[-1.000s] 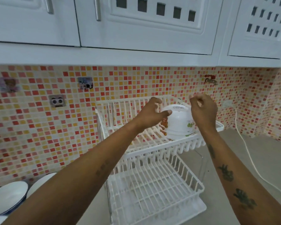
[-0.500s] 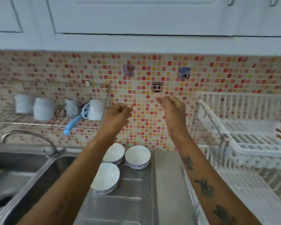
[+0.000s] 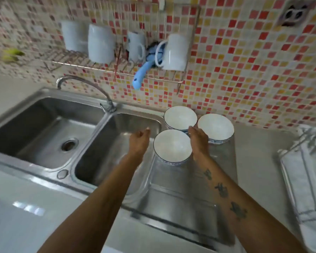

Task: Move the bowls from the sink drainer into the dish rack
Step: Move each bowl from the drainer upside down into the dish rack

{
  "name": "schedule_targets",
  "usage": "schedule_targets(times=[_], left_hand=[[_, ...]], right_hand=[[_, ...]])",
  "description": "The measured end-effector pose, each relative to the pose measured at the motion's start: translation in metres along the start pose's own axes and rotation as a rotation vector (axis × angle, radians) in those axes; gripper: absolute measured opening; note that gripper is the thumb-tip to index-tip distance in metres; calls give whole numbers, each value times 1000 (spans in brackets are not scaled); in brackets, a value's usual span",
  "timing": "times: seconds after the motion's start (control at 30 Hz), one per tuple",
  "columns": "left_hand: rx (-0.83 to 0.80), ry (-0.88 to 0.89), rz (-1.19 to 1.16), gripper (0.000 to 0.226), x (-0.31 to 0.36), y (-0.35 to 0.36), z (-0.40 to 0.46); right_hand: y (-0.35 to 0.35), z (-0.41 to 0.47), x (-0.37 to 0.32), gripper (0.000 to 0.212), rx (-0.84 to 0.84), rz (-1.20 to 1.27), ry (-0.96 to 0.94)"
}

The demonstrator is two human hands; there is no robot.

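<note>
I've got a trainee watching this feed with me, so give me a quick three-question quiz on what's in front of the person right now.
1. How many bowls sit on the sink drainer?
2. True or false: the left hand is gripping a bowl.
3. Which bowl lies between the two hands: (a) the near bowl, (b) the back left bowl, (c) the back right bowl?

Key: 1. Three. 2. False; it hovers beside the near bowl, holding nothing. 3. (a); the right hand is at its other side.

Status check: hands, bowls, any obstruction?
Left hand and right hand empty, flanking nearest bowl. Three bowls on drainer. Path clear.
</note>
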State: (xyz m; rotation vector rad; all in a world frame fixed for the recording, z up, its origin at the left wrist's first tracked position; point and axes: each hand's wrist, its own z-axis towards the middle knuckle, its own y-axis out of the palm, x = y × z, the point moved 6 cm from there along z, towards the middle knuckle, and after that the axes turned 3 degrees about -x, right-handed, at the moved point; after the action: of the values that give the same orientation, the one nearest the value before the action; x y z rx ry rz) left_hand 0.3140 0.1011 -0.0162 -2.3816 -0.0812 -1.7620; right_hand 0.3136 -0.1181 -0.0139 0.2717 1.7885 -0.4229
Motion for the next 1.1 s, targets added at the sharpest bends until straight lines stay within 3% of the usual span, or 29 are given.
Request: schedule_targets(times=[0.13,0.2,0.7,0.9,1.1], left_hand=[[40,-73,3,38,-41,16,15],[39,-99,-9,29,-55,29,23],[174,-54,-134,38,-76,55,20],[182,-23,-350,29,-6,61,-38],[-63,89,-694,26,134,97,-125]], right_hand=[[11,12,50,26,43,-72,27],[16,14,60,23,50,-45,29],[14,14,67,33,119,-54,-99],[-20,-14,-7,29,88,62,-263],[-112,-78,-147,26,162,148,-589]])
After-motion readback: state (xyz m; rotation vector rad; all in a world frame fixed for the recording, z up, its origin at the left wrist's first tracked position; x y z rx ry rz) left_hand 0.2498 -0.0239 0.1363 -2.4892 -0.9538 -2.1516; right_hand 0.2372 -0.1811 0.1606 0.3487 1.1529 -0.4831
